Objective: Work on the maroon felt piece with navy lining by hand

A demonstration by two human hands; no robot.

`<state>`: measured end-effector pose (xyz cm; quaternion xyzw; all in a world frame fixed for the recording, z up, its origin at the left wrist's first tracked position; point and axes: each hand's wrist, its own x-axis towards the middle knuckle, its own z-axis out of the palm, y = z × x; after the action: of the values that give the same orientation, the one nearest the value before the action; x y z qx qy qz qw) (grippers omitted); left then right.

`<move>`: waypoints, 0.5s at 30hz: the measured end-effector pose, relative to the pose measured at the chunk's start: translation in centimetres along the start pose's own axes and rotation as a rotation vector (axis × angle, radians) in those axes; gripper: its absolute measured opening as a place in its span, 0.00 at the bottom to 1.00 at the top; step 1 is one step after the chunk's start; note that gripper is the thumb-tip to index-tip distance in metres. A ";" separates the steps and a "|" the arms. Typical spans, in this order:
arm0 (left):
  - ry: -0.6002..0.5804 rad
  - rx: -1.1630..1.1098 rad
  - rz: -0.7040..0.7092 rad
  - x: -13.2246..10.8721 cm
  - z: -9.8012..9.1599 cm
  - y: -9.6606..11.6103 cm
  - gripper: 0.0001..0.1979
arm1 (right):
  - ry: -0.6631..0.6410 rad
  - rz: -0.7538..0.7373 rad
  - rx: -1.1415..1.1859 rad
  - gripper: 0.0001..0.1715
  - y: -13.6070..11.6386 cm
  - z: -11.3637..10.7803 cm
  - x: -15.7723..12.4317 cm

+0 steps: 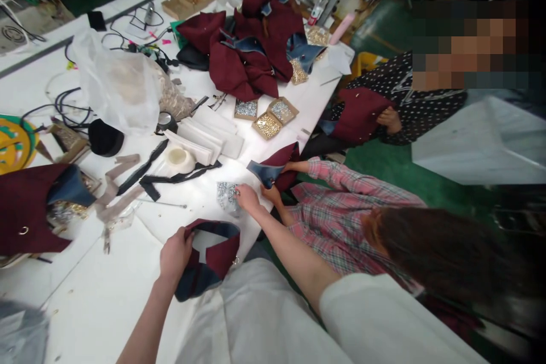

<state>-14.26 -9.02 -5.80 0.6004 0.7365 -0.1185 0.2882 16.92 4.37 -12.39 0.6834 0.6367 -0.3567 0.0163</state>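
My left hand (174, 255) is closed on the edge of a maroon and dark blue fabric piece (222, 259). This piece is curved like a band and has a small metal ring on its right side. It rests at the front edge of the white table, against my lap. My right hand (248, 200) reaches to a clear plastic bag of small silver metal parts (226, 193). Its fingers are drawn together at the parts; what they pinch, if anything, is too small to make out.
Beside me, a person in a plaid shirt (341, 187) handles a similar piece (281, 168). Another in dotted clothing (396, 91) holds maroon fabric (362, 114). Small boxes of metal parts (268, 125), a tape roll (179, 158), a maroon fabric pile (251, 57) and a plastic bag (115, 79) occupy the table (106, 296).
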 end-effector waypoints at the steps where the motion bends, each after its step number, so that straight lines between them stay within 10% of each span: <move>1: -0.016 -0.017 -0.022 0.3 0.1 0.1 0.18 | -0.028 -0.003 -0.001 0.13 -0.1 0.4 0.8; 15: -0.094 -0.279 -0.021 2.1 0.2 -3.1 0.15 | 0.044 0.012 0.288 0.15 0.5 1.5 0.4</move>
<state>-17.42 -8.19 -7.71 0.5405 0.7378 -0.0459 0.4018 16.67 3.90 -13.92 0.6902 0.5749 -0.4294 -0.0936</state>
